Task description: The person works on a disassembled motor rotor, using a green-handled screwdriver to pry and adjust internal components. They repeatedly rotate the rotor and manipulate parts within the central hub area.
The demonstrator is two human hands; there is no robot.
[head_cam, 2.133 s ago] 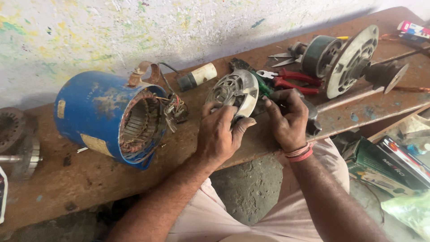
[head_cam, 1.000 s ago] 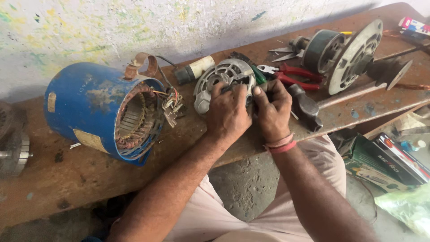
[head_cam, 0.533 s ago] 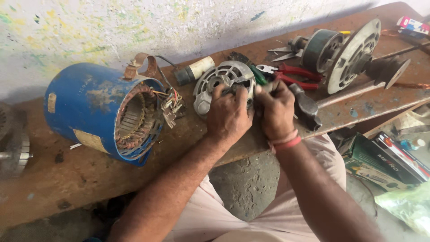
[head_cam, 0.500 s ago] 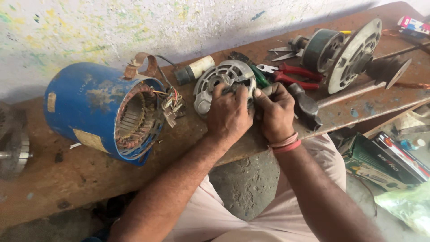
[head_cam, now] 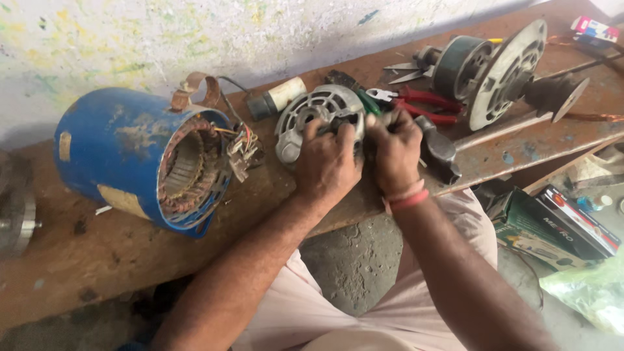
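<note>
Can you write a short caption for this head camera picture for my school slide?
Two bare hands, left hand and right hand, grip a grey metal motor end cover on a wooden bench, beside a blue motor housing.

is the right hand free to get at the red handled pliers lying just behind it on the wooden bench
Probably not yet: the right hand is gripping the grey slotted metal end cover together with the left hand. The red-handled pliers lie uncovered just beyond its knuckles, so nothing else blocks them.

A worn wooden bench [head_cam: 78, 273] is set against a flaking, paint-speckled wall [head_cam: 162, 32]; bare concrete floor [head_cam: 354, 257] is seen below the bench.
</note>
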